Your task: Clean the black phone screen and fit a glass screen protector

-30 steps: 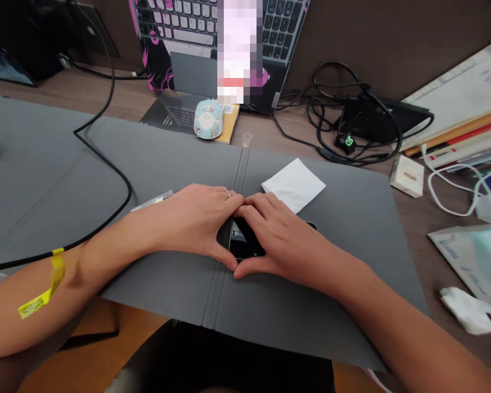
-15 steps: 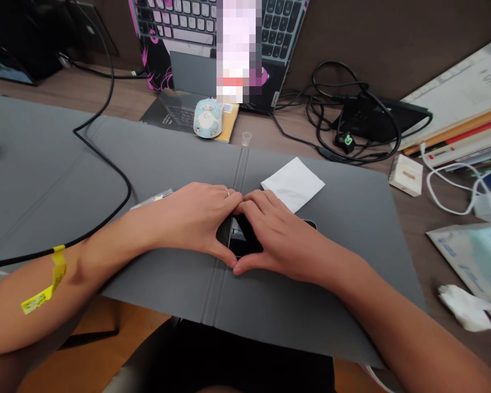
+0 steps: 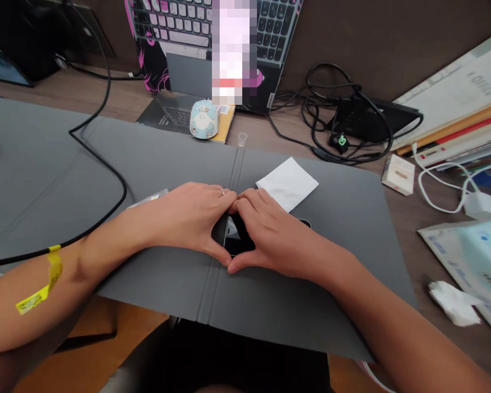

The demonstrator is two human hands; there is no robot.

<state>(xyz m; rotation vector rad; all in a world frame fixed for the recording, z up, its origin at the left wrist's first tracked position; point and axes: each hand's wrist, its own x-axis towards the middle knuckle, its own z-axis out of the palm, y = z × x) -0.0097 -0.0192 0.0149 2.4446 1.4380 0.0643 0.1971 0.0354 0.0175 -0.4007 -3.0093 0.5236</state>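
My left hand point(image 3: 192, 215) and my right hand point(image 3: 272, 234) rest palm down on a grey desk mat point(image 3: 147, 284). Their thumb tips meet at the near side and their fingertips touch at the far side, framing a triangular gap. Through it shows the glossy dark screen of what looks like a smartphone point(image 3: 238, 243), lying flat. My right hand covers most of this phone, and one corner peeks out beyond the wrist. Neither hand is wrapped round it. Just past my right fingers lies a white paper packet point(image 3: 288, 183). A clear plastic packet point(image 3: 149, 197) is partly hidden behind my left wrist.
At the back stand a laptop point(image 3: 188, 65), a patterned mouse point(image 3: 204, 119) and a small clear cup point(image 3: 241, 140). A black cable point(image 3: 102, 158) crosses the mat and my left forearm. Right: a power adapter point(image 3: 368, 120), small box point(image 3: 398, 174), books and crumpled tissue point(image 3: 454, 303).
The whole view has shifted slightly, so everything sits a little further left. Both hands keep the same pose around the phone.
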